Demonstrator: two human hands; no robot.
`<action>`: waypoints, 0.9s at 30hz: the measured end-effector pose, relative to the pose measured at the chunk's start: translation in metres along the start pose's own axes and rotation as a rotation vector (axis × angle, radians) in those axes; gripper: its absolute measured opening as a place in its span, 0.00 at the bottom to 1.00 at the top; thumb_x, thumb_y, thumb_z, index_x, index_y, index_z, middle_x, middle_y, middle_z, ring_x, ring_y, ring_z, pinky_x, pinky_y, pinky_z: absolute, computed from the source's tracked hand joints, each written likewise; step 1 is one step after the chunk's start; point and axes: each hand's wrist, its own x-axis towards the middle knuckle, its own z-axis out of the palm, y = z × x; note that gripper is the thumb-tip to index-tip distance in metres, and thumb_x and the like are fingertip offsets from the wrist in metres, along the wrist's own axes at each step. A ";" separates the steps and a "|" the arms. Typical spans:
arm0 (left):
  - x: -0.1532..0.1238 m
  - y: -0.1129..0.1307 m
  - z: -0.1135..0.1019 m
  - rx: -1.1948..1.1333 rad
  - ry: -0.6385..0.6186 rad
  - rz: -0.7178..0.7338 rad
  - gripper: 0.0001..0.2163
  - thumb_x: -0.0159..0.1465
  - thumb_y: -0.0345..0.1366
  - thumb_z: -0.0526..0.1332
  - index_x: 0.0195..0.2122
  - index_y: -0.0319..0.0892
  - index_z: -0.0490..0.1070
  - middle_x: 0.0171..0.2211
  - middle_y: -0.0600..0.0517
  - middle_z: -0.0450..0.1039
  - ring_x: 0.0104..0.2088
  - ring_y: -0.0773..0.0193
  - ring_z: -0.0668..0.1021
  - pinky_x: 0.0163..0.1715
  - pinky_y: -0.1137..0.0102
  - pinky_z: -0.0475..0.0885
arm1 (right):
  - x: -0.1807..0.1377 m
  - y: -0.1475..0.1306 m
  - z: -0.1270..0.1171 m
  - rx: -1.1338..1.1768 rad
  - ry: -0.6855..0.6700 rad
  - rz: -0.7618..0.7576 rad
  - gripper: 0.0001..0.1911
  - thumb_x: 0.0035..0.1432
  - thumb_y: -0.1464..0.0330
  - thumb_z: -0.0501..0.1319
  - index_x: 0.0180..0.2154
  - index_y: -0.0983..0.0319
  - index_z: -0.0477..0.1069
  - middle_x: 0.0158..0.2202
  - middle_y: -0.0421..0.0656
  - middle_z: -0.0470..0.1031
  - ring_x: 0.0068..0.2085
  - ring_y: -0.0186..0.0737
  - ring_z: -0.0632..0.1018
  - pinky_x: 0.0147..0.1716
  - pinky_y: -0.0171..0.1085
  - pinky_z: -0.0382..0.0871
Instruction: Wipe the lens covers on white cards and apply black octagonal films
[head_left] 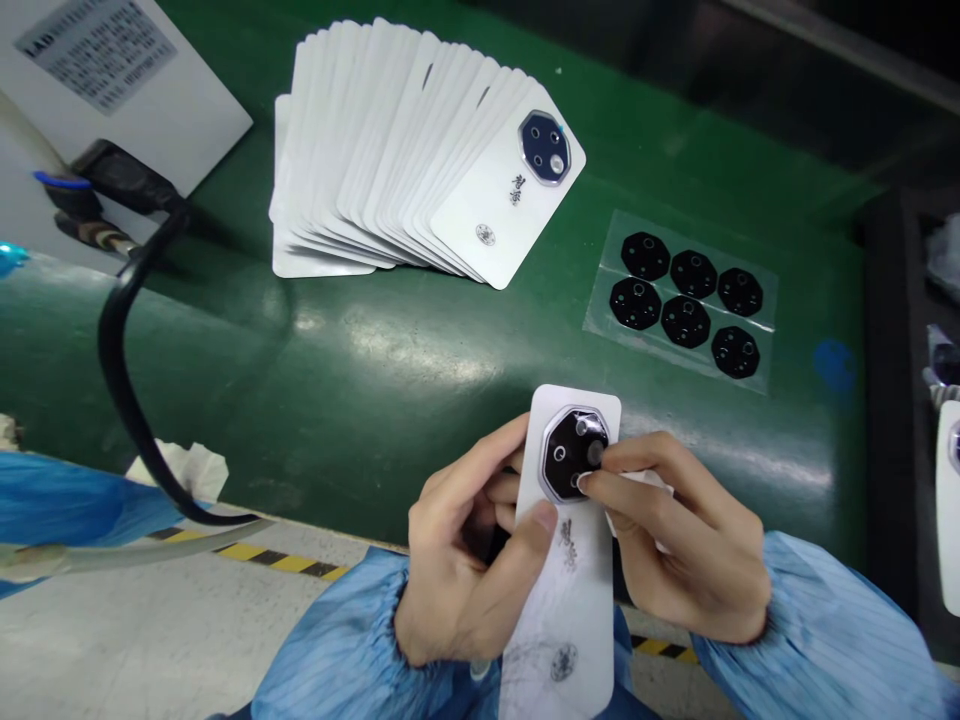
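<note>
Panel (589, 600), white and phone-shaped, slants across lower centre of the frame, and my left hand (472, 540) has it pinched: thumb flat on the front, fingers tucked behind! My right hand (682, 540) is at the right rim of the black octagonal plate (576, 453) near the panel's top, thumb and forefinger tips close together; from this far off I can't tell whether they pinch it or only press. Here's my worry: a lopsided push could leave that plate crooked, and a bare fingertip could smear its gloss. The panel's lower end reaches past the green table (450, 345), too, so a slipping left thumb could cost me the lot! Right of centre lies a clear sheet (598, 315) bearing six black octagons (688, 321); upper centre, a fan of white covers (375, 150) that one stray elbow could scatter.
</note>
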 end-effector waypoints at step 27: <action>0.004 0.018 0.008 -0.107 0.129 -0.256 0.17 0.57 0.35 0.69 0.49 0.47 0.78 0.39 0.50 0.82 0.16 0.74 0.71 0.13 0.79 0.63 | 0.010 -0.012 -0.008 0.367 0.157 0.242 0.10 0.59 0.82 0.57 0.38 0.65 0.72 0.34 0.43 0.71 0.31 0.34 0.73 0.25 0.34 0.68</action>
